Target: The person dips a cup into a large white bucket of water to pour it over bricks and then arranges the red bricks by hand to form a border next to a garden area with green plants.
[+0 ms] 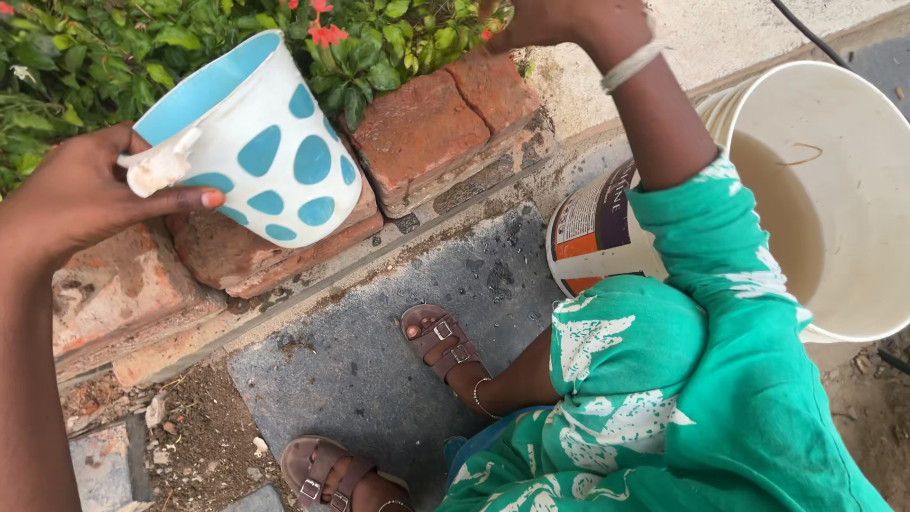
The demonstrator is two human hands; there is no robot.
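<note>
The left hand point(81, 194) grips a smooth, spotted plastic mug point(251, 142) by its handle; the right hand point(559, 21), apparently clenched, reaches into leafy plants point(379, 47) above rough bricks point(427, 123).

Outdoors in soft, even daylight. At twelve o'clock, a bed of green leafy plants with small red flowers point(327, 33) sits behind a low border of worn red bricks point(431, 123). At six o'clock lies a dark grey stone paving slab point(379, 351), dusted with grit. Loose brown soil and small stones point(204, 441) spread at seven o'clock. Pale concrete ground point(720, 33) stretches at one o'clock.
</note>
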